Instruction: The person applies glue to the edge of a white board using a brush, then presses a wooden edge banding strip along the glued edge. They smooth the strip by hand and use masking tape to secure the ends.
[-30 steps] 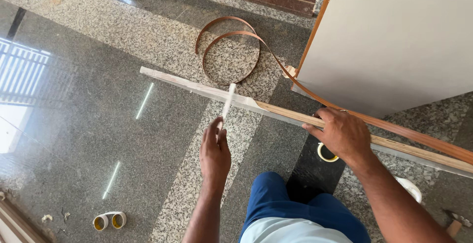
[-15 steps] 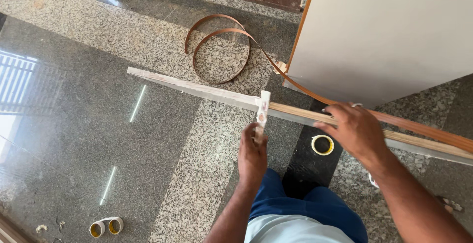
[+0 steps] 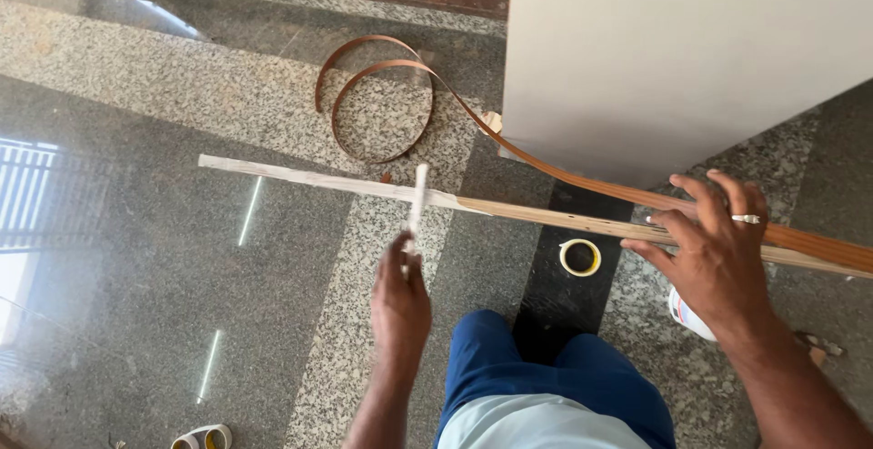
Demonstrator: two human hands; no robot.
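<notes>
While my left hand (image 3: 400, 299) pinches a thin white stick (image 3: 417, 201) upright against the long wooden strip (image 3: 546, 216), my right hand (image 3: 714, 244) lies open, pressing the strip's far end. It looks light and whippy, best steadied mid-length above the granite floor (image 3: 164, 258).

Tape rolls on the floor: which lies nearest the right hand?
The yellow-rimmed roll just under the wooden strip, beside the right hand; the paired rolls lie far left.
</notes>
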